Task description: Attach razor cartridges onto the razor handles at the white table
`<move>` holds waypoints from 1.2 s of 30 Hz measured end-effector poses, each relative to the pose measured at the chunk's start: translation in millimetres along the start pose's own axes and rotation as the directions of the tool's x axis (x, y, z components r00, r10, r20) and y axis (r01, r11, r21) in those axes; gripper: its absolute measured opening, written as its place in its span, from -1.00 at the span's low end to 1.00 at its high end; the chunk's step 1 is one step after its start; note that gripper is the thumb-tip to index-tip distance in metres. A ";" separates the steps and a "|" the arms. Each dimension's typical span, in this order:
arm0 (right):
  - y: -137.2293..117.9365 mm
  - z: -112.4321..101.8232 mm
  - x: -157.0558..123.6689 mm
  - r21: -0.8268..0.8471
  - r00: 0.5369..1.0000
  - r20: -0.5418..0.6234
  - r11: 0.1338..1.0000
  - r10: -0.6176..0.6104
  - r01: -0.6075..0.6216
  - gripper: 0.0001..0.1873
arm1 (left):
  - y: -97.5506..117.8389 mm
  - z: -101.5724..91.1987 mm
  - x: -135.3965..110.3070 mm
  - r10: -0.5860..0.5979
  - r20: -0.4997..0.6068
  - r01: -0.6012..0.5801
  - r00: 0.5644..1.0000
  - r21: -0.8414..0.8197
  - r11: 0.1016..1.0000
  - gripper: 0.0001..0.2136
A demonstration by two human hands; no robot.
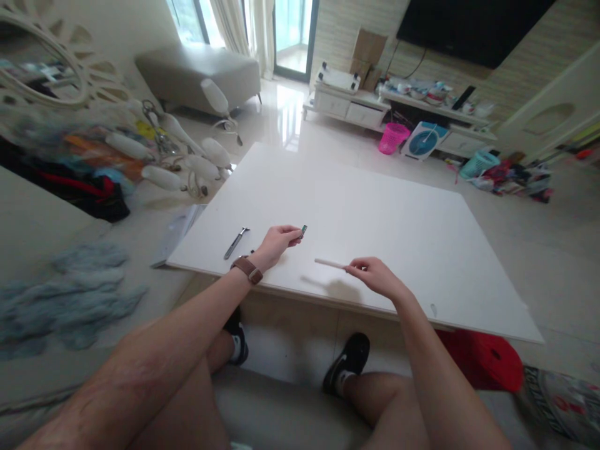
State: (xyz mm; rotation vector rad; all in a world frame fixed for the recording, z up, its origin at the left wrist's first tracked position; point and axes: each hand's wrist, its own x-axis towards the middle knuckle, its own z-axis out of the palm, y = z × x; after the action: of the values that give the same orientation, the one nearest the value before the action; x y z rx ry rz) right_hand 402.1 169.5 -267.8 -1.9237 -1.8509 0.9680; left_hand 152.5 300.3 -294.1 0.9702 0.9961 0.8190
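My left hand [279, 242], with a brown watch strap at the wrist, is raised above the white tabletop [375, 219]. Its thumb and fingers pinch a small flat piece [304, 229], dark with a green face, too small to name. To the right, my right hand [370, 274] is closed on the end of a thin pale stick [329, 263], which points left over the table. A razor [235, 243] with a dark handle and a T-shaped head lies left of my left hand. A tiny dark thing [252, 251] shows just behind my left wrist.
A small clear item [434, 309] lies near the table's front right edge. Left of the table stands a lamp with several white shades [162, 177]. A red roll [487, 359] sits under the right side. Beyond are a pink basket [392, 139] and a TV cabinet [347, 109].
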 end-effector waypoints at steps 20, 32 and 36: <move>-8.4 13.1 5.0 0.075 0.969 -0.244 0.996 -0.036 0.055 -0.58 | -5.7 8.1 -7.5 -0.128 0.203 0.113 0.971 0.084 0.990 -0.81; -9.4 10.0 2.5 0.034 0.981 -0.178 0.996 -0.076 0.084 -0.58 | -5.4 4.5 -6.9 -0.089 0.206 0.050 0.974 0.188 0.981 -0.81; -9.2 10.3 2.7 0.055 0.954 -0.296 0.997 -0.038 0.057 -0.56 | -4.3 4.9 -7.3 -0.098 0.236 0.050 0.967 0.198 0.979 -0.82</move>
State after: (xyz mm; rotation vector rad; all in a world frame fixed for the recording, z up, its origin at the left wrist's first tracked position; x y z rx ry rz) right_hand 388.3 170.9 -270.1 -1.8605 -1.6671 0.6718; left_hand 155.1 290.9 -294.7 1.1610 0.9014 0.5320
